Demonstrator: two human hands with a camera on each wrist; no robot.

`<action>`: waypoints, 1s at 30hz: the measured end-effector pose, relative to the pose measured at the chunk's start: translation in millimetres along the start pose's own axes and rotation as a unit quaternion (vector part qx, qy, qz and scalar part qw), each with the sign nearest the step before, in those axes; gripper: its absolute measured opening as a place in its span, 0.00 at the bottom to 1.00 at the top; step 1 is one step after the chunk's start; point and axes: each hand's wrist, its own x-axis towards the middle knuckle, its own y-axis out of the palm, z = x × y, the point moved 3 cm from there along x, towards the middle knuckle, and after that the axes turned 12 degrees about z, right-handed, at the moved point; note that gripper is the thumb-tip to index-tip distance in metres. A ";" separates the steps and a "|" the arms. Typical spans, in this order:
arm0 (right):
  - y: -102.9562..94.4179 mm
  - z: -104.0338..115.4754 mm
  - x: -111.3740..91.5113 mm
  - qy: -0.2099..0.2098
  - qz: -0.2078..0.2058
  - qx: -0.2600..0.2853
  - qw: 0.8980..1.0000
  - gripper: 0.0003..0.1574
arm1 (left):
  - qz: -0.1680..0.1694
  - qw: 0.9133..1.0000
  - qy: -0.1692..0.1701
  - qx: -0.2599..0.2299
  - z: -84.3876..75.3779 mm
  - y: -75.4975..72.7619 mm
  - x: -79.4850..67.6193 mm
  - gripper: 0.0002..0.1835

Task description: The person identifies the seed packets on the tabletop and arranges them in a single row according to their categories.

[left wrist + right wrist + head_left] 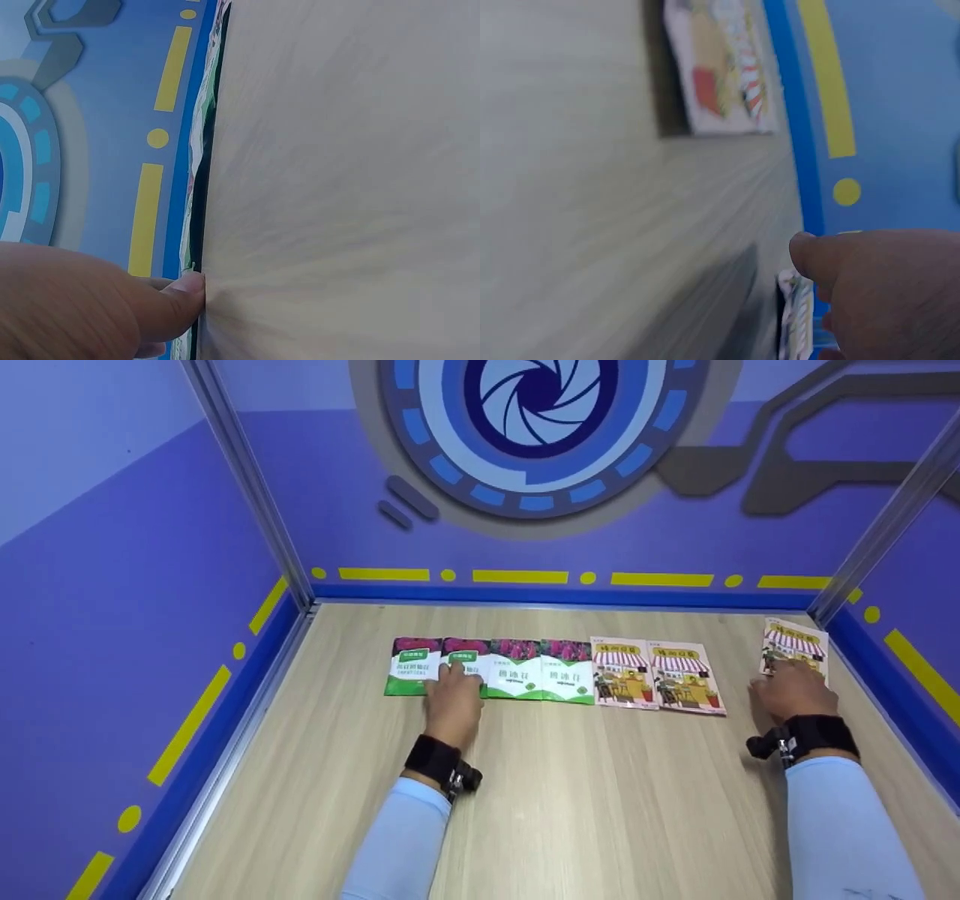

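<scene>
In the head view, several flat packets lie in a row across the table. My left hand [454,705] rests its fingers on the second packet from the left [472,646], which is green and white with a red flower picture. The left wrist view shows the thumb [184,296] down at the packets' near edge. At the far right, my right hand [795,690] is over a pink packet [796,639] with a striped awning picture, covering its lower part. In the blurred right wrist view, the right thumb [814,255] stands apart from that packet [799,315].
Left of my left hand lies a matching green packet [411,667]. To its right come two white-green packets [516,671] with pink flowers, then two pink awning packets [622,671]. Patterned blue-purple walls [525,547] and metal posts [255,480] bound the wooden table [570,795].
</scene>
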 end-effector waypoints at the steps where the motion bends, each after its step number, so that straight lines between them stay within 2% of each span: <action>1: 1.0 -2.8 0.9 -0.005 0.008 -0.004 1.000 0.49 | 0.001 1.000 0.001 0.000 -0.4 -0.5 0.1 0.14; 5: 2.3 -6.5 -3.7 -0.020 0.037 -0.015 0.999 0.55 | 0.003 1.000 0.003 0.008 -1.4 -1.1 0.6 0.16; 9: 1.5 -5.6 -11.8 -0.003 0.060 -0.010 0.998 0.51 | 0.006 1.000 0.002 0.008 -1.3 0.2 1.0 0.19; 11: 1.1 -5.8 -12.2 0.009 0.064 -0.005 0.998 0.46 | 0.006 1.000 -0.001 0.007 -1.0 0.7 1.0 0.19; 15: 0.7 -7.7 -6.5 0.038 0.053 0.006 0.998 0.27 | 0.012 1.000 -0.007 0.010 -0.3 1.2 1.9 0.20; 18: 0.9 -7.6 -2.4 0.048 0.040 0.013 0.998 0.17 | 0.016 1.000 -0.010 0.007 0.8 1.5 2.6 0.21; 21: 2.6 -6.2 -3.2 0.023 0.017 0.027 0.999 0.16 | 0.016 1.000 -0.014 0.004 1.8 1.4 2.8 0.22; 25: 6.8 -6.6 -6.8 -0.030 -0.009 0.042 0.999 0.16 | 0.017 1.000 -0.015 0.005 2.7 1.7 3.0 0.24; 30: 10.7 -5.1 -10.6 -0.054 0.014 0.029 0.998 0.22 | 0.015 1.000 -0.012 0.005 3.0 1.6 2.8 0.24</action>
